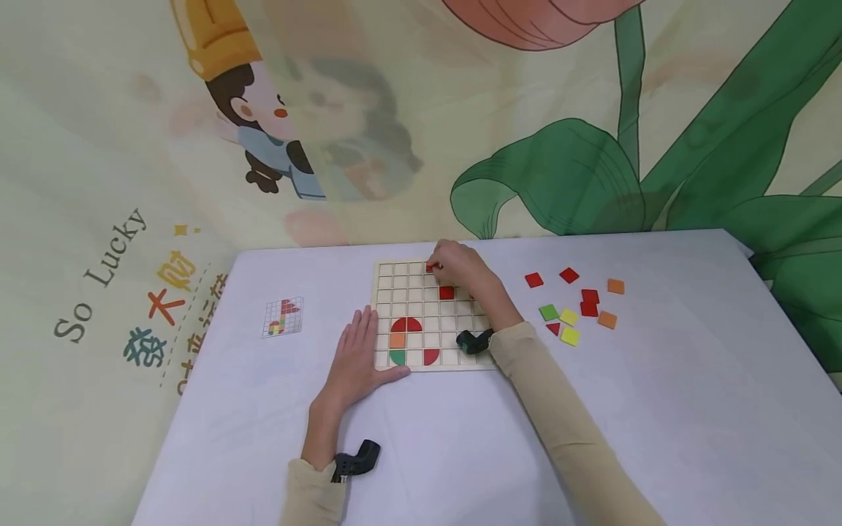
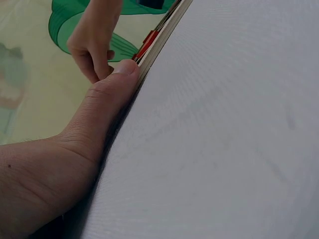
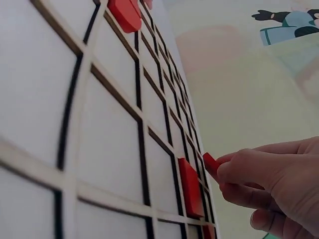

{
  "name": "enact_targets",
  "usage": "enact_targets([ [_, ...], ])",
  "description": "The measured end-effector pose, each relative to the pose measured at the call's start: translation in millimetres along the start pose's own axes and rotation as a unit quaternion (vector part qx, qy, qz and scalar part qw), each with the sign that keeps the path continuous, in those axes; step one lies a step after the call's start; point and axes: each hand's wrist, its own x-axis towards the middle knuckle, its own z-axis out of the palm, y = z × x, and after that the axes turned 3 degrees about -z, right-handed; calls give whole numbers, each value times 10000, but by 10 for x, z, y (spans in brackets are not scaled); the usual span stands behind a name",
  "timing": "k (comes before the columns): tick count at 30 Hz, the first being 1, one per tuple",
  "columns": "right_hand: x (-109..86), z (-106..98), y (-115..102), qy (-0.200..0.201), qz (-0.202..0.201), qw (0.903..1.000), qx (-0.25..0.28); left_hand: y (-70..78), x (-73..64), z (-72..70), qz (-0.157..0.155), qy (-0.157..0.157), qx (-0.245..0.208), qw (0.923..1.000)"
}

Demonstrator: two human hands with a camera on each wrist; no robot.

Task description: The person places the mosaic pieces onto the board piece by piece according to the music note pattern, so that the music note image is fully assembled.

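My right hand (image 1: pixel 463 264) pinches a small red tile (image 3: pixel 210 163) between thumb and fingertips, over the far edge of a wooden grid board (image 1: pixel 421 288); the fingers hide much of the tile's shape. Flat along the board's left side lies my left hand (image 1: pixel 355 365), fingers straight, its thumb at the near edge. A red square tile (image 1: pixel 446 293) sits in a cell just nearer than the right hand. Lower left on the board are two red quarter-circles (image 1: pixel 406 324) side by side, an orange square (image 1: pixel 397 340), a green quarter-circle (image 1: pixel 397 357) and another red quarter-circle (image 1: pixel 430 356).
Right of the board lie several loose tiles: red squares (image 1: pixel 534 280), orange squares (image 1: pixel 615 286), yellow squares (image 1: pixel 569 336), a green square (image 1: pixel 548 313) and a red triangle (image 1: pixel 554 329). A printed pattern card (image 1: pixel 283 317) lies to the left. A patterned curtain (image 1: pixel 395 219) hangs behind the table.
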Motion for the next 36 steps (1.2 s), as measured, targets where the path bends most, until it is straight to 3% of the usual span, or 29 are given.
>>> enact_targets([
  [9, 47, 73, -26, -98, -123, 9997, -212, 16, 6, -21, -162, -216, 116, 9996],
  [16, 9, 52, -54, 19, 96, 9989, -449, 24, 21, -12, -108, -178, 71, 9998],
  [22, -130, 28, -37, 74, 131, 9999, -68, 41, 5, -21, -92, -145, 44, 9998],
  [26, -369, -61, -50, 188, 45, 9997, 164, 53, 2, -19, -90, -177, 58, 9998],
  [32, -962, -206, 86, 483, -330, 9981, -166, 45, 13, -15, -127, -207, 39, 9997],
  [36, -1361, -305, 357, 584, -18, 9982, -127, 50, 19, -17, -146, -222, 37, 9996],
])
